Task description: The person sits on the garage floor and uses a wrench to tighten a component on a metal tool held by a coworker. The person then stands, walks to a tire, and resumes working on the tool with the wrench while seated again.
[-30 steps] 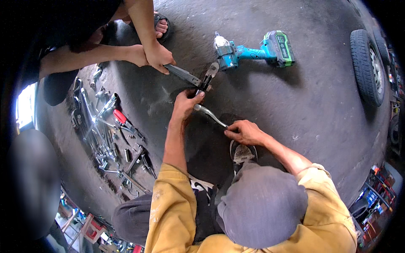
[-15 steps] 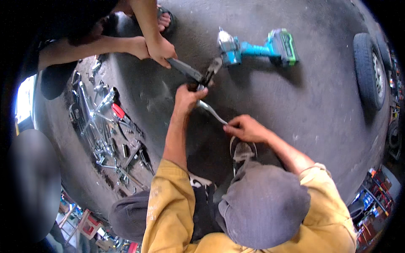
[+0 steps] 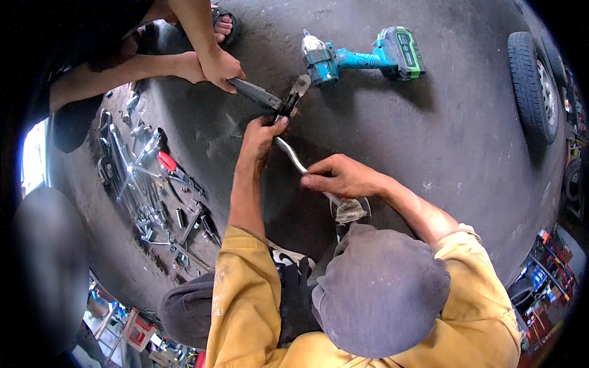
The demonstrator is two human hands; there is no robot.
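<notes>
Two hands with yellow sleeves reach in from the lower edge. My left hand (image 3: pixel 254 142) is closed round the upper end of a curved silver wrench (image 3: pixel 292 154), right beside a dark metal joint (image 3: pixel 286 110). Lower down the same wrench, my right hand (image 3: pixel 342 176) grips it between thumb and fingers; part of the handle is hidden by the hand. From that joint, a long flat grey metal bar (image 3: pixel 256 93) runs up to another person's hands (image 3: pixel 218 69), which hold its far end. A short metal arm (image 3: pixel 299 86) sticks out of the joint toward the upper right.
A teal cordless impact wrench (image 3: pixel 353 58) lies on the dark floor (image 3: pixel 442 178) ahead. Sockets, wrenches and red-handled pliers (image 3: pixel 167 161) are spread at the left. A wheel (image 3: pixel 534 89) stands at the right. The person's sandalled foot (image 3: pixel 224 27) is at the top.
My right hand has moved left along the wrench, closer to my left hand. The wrench now slants more steeply. The whole view has shifted slightly. The other person's hands still hold the bar.
</notes>
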